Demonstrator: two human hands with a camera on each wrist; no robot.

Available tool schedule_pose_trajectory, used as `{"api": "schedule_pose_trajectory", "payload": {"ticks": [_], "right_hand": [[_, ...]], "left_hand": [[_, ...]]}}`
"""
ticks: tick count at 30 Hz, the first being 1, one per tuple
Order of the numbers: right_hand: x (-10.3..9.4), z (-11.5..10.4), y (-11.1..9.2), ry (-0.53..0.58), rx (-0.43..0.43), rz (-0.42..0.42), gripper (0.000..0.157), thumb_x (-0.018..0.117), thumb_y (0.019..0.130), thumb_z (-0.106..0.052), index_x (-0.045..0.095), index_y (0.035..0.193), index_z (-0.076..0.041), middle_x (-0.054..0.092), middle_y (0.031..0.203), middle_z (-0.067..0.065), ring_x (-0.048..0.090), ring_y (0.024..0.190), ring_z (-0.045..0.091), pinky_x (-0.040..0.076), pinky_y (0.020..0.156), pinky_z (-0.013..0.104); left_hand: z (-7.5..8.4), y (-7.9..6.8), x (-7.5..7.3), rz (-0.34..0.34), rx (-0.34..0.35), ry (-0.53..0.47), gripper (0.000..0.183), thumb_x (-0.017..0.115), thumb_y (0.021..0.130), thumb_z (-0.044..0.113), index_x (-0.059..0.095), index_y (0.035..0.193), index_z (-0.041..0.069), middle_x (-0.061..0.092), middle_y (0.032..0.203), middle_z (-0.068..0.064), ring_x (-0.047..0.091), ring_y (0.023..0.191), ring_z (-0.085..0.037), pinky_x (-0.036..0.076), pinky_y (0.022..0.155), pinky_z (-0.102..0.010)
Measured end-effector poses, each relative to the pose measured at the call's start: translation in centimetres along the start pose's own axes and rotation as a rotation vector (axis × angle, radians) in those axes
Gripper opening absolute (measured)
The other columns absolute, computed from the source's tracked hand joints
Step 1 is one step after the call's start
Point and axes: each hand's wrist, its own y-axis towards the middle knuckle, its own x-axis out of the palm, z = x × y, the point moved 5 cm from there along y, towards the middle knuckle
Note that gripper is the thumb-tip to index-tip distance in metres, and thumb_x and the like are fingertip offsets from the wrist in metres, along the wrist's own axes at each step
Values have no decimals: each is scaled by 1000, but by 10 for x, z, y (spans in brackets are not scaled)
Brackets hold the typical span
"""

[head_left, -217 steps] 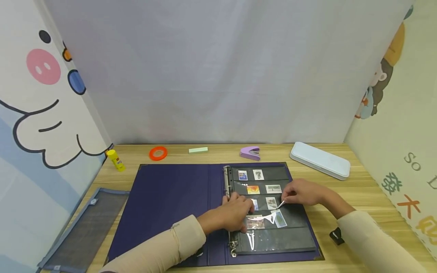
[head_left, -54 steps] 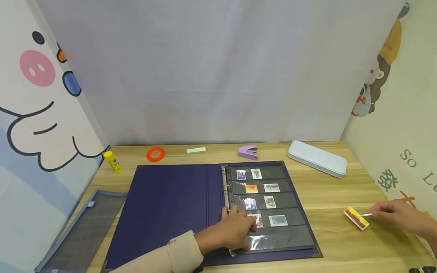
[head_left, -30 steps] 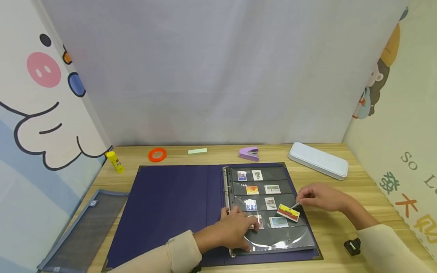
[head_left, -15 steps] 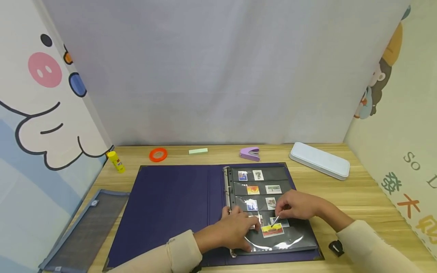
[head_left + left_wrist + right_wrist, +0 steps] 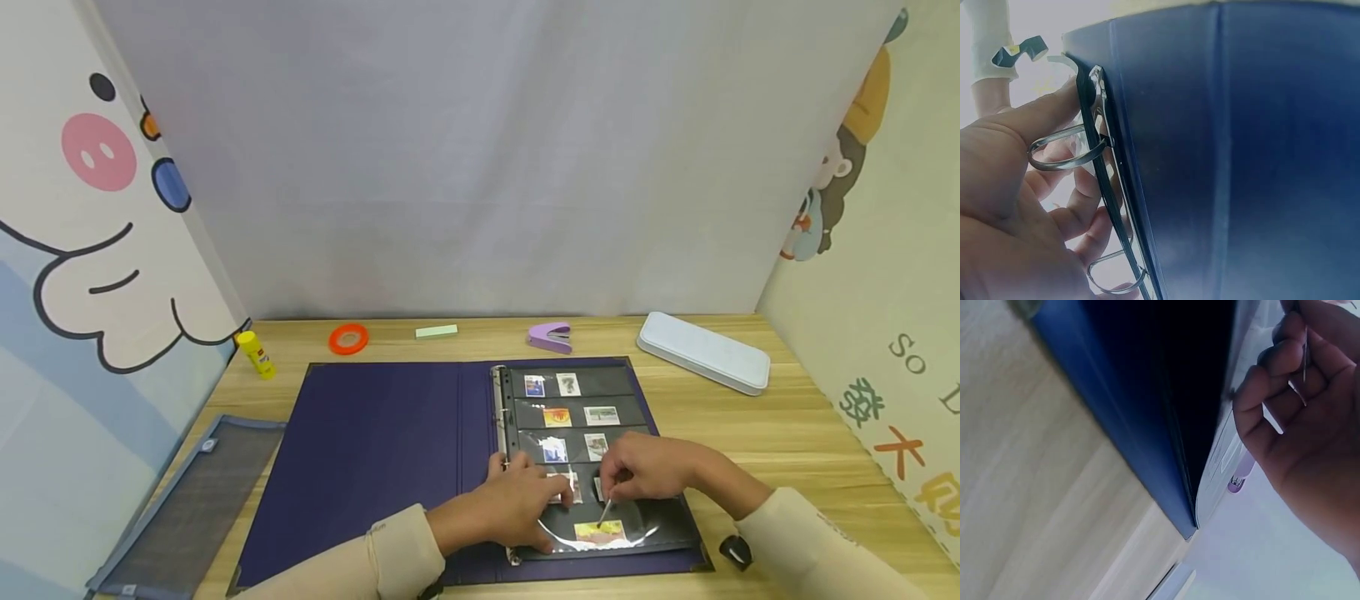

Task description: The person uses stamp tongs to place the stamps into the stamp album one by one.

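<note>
A navy ring-binder stamp album (image 5: pixel 375 433) lies open, with a black page (image 5: pixel 663 525) of clear pockets on its right side. My right hand (image 5: pixel 648 467) pinches slim tweezers (image 5: pixel 604 512), also seen as a thin metal strip in the right wrist view. Their tip is on a yellow and red stamp (image 5: pixel 600 532) at the bottom pocket; glare veils the stamp's lower part. My left hand (image 5: pixel 517 504) rests on the page beside the binder rings (image 5: pixel 1063 156), fingers spread, covering part of a fourth-row stamp (image 5: pixel 566 486). Another stamp in that row is mostly behind my right hand.
Along the back lie a glue stick (image 5: pixel 256 355), orange tape roll (image 5: pixel 348 339), pale green strip (image 5: pixel 436 332), purple stapler (image 5: pixel 551 337) and light blue case (image 5: pixel 703 353). A grey mesh pouch (image 5: pixel 195 508) lies left. A small black object (image 5: pixel 736 552) sits beside my right sleeve.
Earlier the tweezers straightened the fourth-row right stamp. My right hand then picked the yellow and red stamp off the table at right and brought it left to the bottom pocket. My left hand stayed on the page.
</note>
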Motion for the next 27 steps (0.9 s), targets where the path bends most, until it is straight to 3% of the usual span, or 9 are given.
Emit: {"api": "schedule_pose_trajectory", "payload": {"ticks": [8,16,23,27], "right_hand": [[-3,14,-8,76,82,27,11,63,86,-15,70,82,-21,59,71,-17,47,67,-8,42,64,16],[-29,50,-44,83,201,223,12,61,93,-20,72,96,-18,70,86,-8,52,73,-5,46,66,20],[-48,86,-82,-108,414,444,8,64,89,-14,71,94,-13,70,80,-7,53,70,-4,44,63,23],[-49,100,-94,-224,511,505,7,65,87,-13,71,89,-14,66,75,-8,55,68,3,44,62,27]], "left_hand": [[1,2,1,-15,7,-8,48,84,65,45,57,104,40,62,103,12,42,101,-13,29,94,-53],[1,2,0,-26,19,-14,47,83,67,45,57,106,41,62,105,12,42,104,-14,28,95,-53],[0,1,1,-27,21,-9,46,83,67,47,58,105,42,62,104,13,41,103,-13,28,95,-52],[0,0,2,-26,14,-6,46,83,66,46,59,104,42,60,103,13,41,103,-13,28,94,-51]]}}
